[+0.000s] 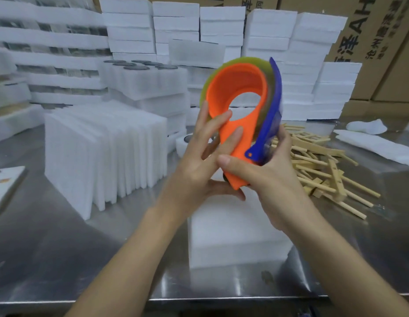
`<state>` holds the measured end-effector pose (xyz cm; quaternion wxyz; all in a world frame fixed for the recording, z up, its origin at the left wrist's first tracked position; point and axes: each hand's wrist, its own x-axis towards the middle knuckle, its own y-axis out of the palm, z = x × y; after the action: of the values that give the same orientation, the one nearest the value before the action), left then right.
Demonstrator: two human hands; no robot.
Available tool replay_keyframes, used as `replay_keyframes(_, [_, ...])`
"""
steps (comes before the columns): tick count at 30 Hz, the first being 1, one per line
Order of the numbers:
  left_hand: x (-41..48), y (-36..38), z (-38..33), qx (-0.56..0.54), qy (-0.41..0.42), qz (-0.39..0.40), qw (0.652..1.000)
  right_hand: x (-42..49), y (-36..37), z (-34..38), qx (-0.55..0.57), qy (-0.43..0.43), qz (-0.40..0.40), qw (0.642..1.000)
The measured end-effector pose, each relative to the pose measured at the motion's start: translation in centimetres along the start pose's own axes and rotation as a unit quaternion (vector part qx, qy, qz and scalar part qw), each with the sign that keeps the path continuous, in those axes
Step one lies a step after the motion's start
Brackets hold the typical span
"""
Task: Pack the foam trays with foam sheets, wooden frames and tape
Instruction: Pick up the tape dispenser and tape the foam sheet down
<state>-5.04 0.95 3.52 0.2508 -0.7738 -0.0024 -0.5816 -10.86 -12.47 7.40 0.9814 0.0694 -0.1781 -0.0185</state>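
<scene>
Steel table (61, 259) bears foam sheets (102, 152) and wooden frames (318, 170), cartons (370, 30) behind; left hand (199, 165) and right hand (263, 177) fingers (221, 120) clasp tape dispenser (240, 92).

Foam sheets (102, 154) block left (frames (322, 165) right).
</scene>
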Motion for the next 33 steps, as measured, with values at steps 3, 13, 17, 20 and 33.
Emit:
replay_keyframes(3, [0.1,-0.5,0.3,0.028,0.07,-0.004,0.997,-0.1,-0.7,0.1,0.108,0.033,0.037,0.993])
replay_keyframes(13, [0.4,-0.6,-1.2,0.001,-0.072,-0.18,0.981,0.6,-3.3,0.0,0.196,0.058,0.097,0.974])
replay_keyframes(17, [0.4,-0.8,-1.1,0.01,-0.088,-0.198,0.976,0.8,-4.2,-0.1,0.173,0.069,0.085,0.979])
replay_keyframes(20, [0.4,-0.8,-1.1,-0.004,-0.106,-0.19,0.976,1.1,-5.3,0.0,0.126,0.072,0.1,0.984])
replay_keyframes(33, [0.6,-0.6,-1.3,-0.223,-0.238,-0.221,0.919,1.6,-9.5,1.0,-0.077,0.048,0.221,0.971])
